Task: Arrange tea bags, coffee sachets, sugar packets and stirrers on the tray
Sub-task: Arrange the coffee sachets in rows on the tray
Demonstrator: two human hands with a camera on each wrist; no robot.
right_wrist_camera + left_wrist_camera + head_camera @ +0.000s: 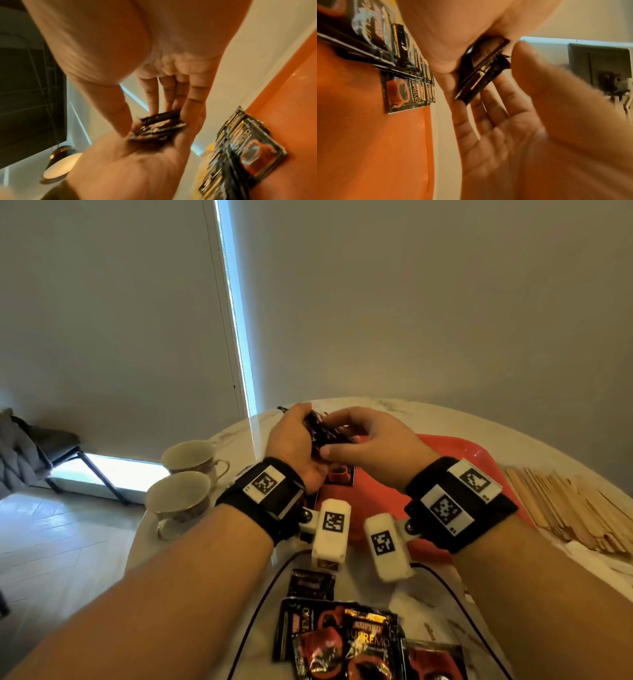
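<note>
1. Both hands met above the far part of the red tray (pixel 455 453). The left hand (pixel 294 440) and the right hand (pixel 373 440) each had fingers curled round a small stack of coffee sachets (pixel 323 429), held edge-on between them and clear of the tray floor.
2. More sachets lay in an overlapping row on the tray (pixel 409 86), and a loose heap waited on the counter (pixel 239 436) near the person (pixel 342 642).
3. The sachets looked light, thin and glossy, so I judged them slippery against one another; a stack would likely fan out or slide unless pinched across its flat faces near the middle, not by a corner.
4. They seemed flexible and not fragile, so a firm pinch should do no harm.
5. Open tray floor showed beside the laid row, toward the near rim, giving room to set the stack down.
6. Two teacups (pixel 178 501) stood on the left, just beside the left wrist, and wooden stirrers (pixel 561 508) lay to the right of the tray; a wide elbow swing could knock either.
7. Cables (pixel 260 594) trailed across the counter over the near heap.
</note>
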